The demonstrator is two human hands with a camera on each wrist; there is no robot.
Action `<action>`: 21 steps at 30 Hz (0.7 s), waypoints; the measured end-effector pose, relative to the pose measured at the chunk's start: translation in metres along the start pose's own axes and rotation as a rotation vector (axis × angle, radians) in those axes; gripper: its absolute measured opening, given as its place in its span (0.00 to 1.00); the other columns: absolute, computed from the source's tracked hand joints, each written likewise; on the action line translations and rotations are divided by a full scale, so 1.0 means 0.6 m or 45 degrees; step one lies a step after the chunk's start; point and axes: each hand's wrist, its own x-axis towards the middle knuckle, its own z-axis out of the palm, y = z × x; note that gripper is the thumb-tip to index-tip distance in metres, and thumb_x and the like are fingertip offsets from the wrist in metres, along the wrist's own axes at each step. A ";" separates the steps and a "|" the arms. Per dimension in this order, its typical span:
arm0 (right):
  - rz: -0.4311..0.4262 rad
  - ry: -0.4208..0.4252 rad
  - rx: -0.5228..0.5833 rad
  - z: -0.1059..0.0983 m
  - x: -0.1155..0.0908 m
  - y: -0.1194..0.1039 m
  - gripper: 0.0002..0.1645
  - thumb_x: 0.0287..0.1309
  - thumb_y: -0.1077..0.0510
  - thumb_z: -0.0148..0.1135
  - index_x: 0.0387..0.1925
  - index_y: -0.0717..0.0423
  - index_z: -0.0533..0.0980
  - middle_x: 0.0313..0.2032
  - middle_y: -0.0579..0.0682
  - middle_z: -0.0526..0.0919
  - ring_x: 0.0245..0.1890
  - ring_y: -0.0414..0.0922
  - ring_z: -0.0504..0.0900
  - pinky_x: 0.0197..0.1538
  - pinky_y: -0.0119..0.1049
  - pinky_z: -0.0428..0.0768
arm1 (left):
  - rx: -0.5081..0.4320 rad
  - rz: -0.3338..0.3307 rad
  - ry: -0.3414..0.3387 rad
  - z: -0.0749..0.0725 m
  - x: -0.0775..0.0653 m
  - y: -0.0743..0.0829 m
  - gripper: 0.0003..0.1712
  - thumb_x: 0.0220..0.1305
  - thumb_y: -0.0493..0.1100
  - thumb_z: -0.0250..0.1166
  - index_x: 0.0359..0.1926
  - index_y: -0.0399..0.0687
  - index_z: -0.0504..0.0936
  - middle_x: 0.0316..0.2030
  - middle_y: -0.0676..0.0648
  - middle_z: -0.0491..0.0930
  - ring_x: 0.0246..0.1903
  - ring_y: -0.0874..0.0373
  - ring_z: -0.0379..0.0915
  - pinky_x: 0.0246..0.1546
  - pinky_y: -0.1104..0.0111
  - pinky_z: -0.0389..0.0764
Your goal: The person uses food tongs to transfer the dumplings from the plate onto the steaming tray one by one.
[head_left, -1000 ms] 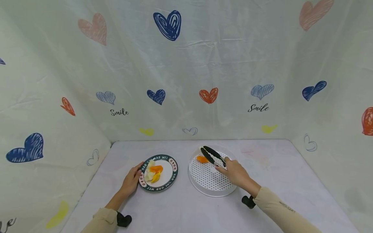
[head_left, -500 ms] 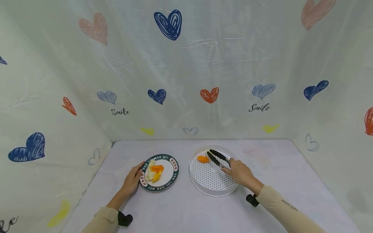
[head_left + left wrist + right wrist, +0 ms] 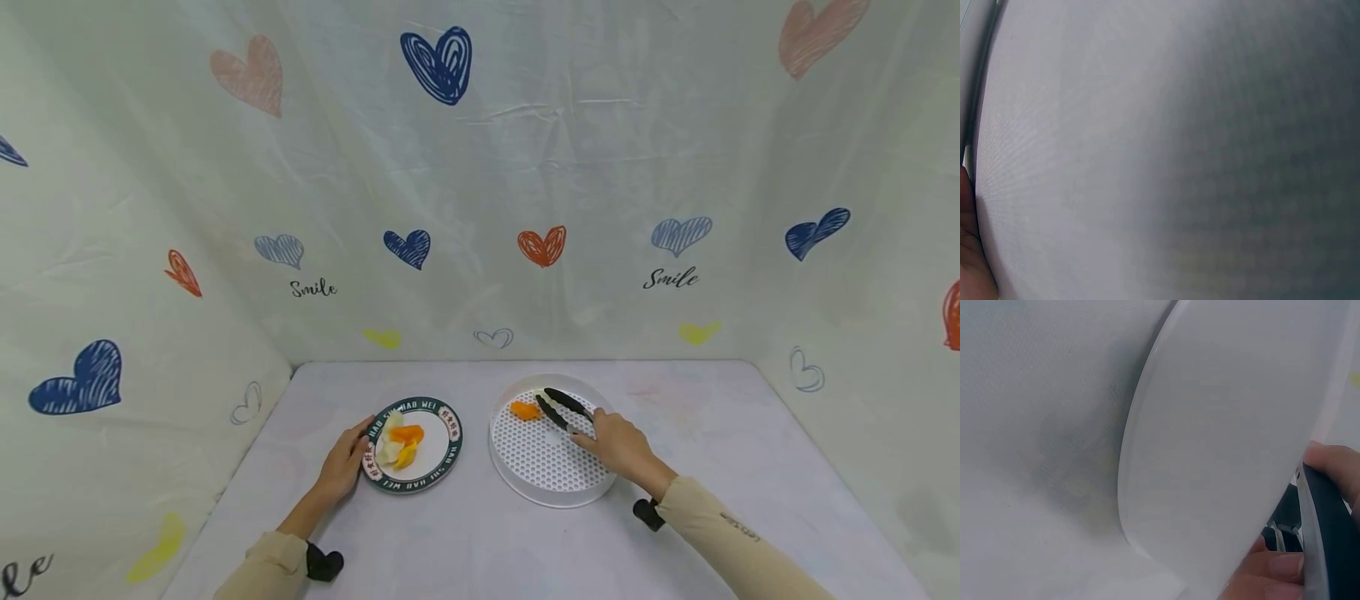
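My right hand holds black-and-metal tongs over a round white tray with many holes. An orange piece of food lies in the tray beside the tong tips. Something small and pale shows between the tips, too small to name. In the right wrist view the tongs sit between thumb and fingers, against the tray's pale side wall. My left hand holds the left rim of a plate with a green lettered border. Orange, yellow and whitish pieces lie on the plate's left half.
Plate and tray stand side by side on a pale cloth-covered table, with a gap between them. Behind and at the sides hangs a whitish curtain printed with hearts. The left wrist view is mostly blurred pale surface.
The tongs have moved right and slightly nearer to me within the tray, away from the orange piece, and then nearly stopped. My left hand stays on the plate.
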 end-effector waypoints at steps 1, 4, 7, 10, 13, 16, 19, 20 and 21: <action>0.003 0.002 -0.006 -0.001 -0.001 0.000 0.31 0.64 0.45 0.65 0.42 0.74 0.72 0.24 0.59 0.76 0.20 0.47 0.73 0.20 0.40 0.74 | -0.002 0.000 0.002 0.000 0.000 0.000 0.26 0.81 0.42 0.45 0.75 0.39 0.60 0.60 0.32 0.68 0.58 0.38 0.64 0.65 0.42 0.61; 0.006 0.011 -0.010 -0.003 -0.003 0.000 0.33 0.64 0.44 0.66 0.43 0.75 0.73 0.24 0.58 0.76 0.20 0.47 0.72 0.20 0.39 0.72 | -0.012 0.007 0.010 0.002 0.002 -0.002 0.26 0.81 0.41 0.45 0.74 0.39 0.60 0.60 0.32 0.69 0.58 0.39 0.64 0.66 0.43 0.61; 0.011 0.020 0.005 -0.006 -0.004 -0.002 0.33 0.63 0.44 0.66 0.43 0.75 0.74 0.22 0.56 0.75 0.19 0.46 0.71 0.19 0.38 0.69 | -0.021 0.020 0.021 0.002 0.004 -0.004 0.26 0.81 0.40 0.45 0.74 0.38 0.61 0.59 0.31 0.69 0.57 0.39 0.65 0.66 0.43 0.61; 0.020 0.017 0.035 -0.009 -0.004 -0.004 0.30 0.64 0.45 0.66 0.40 0.72 0.73 0.21 0.54 0.73 0.19 0.46 0.70 0.19 0.37 0.68 | -0.026 0.031 0.023 0.002 0.005 -0.004 0.26 0.80 0.40 0.45 0.74 0.38 0.61 0.59 0.31 0.69 0.58 0.39 0.65 0.66 0.43 0.60; 0.006 0.014 0.053 -0.013 -0.005 -0.010 0.30 0.64 0.45 0.66 0.40 0.72 0.73 0.23 0.56 0.75 0.20 0.47 0.71 0.20 0.38 0.70 | -0.025 0.040 0.023 0.001 0.002 -0.004 0.26 0.80 0.40 0.45 0.74 0.37 0.61 0.58 0.32 0.70 0.57 0.40 0.65 0.66 0.43 0.61; -0.016 0.009 0.079 -0.017 -0.007 -0.023 0.35 0.64 0.45 0.66 0.48 0.77 0.73 0.28 0.61 0.80 0.21 0.47 0.74 0.22 0.40 0.74 | -0.017 0.046 0.022 0.000 0.001 -0.004 0.26 0.80 0.40 0.46 0.73 0.37 0.62 0.57 0.32 0.70 0.55 0.40 0.65 0.65 0.43 0.62; -0.053 0.015 0.112 -0.016 -0.008 -0.041 0.39 0.63 0.44 0.66 0.52 0.79 0.72 0.32 0.65 0.82 0.22 0.47 0.76 0.23 0.42 0.77 | -0.018 0.050 0.030 0.001 0.001 -0.004 0.26 0.80 0.40 0.46 0.73 0.37 0.62 0.57 0.32 0.71 0.54 0.40 0.65 0.65 0.43 0.63; -0.062 0.015 0.130 -0.015 -0.009 -0.047 0.38 0.63 0.44 0.66 0.52 0.79 0.73 0.32 0.64 0.82 0.22 0.47 0.76 0.23 0.42 0.77 | -0.019 0.052 0.033 0.002 0.002 -0.004 0.26 0.80 0.40 0.46 0.73 0.37 0.62 0.57 0.32 0.71 0.55 0.40 0.65 0.65 0.43 0.63; -0.076 0.017 0.146 -0.012 -0.009 -0.054 0.37 0.63 0.44 0.66 0.51 0.78 0.73 0.31 0.62 0.82 0.23 0.46 0.76 0.24 0.41 0.76 | -0.012 0.059 0.038 0.002 0.003 -0.004 0.26 0.80 0.40 0.46 0.73 0.37 0.62 0.57 0.32 0.70 0.55 0.39 0.66 0.65 0.42 0.62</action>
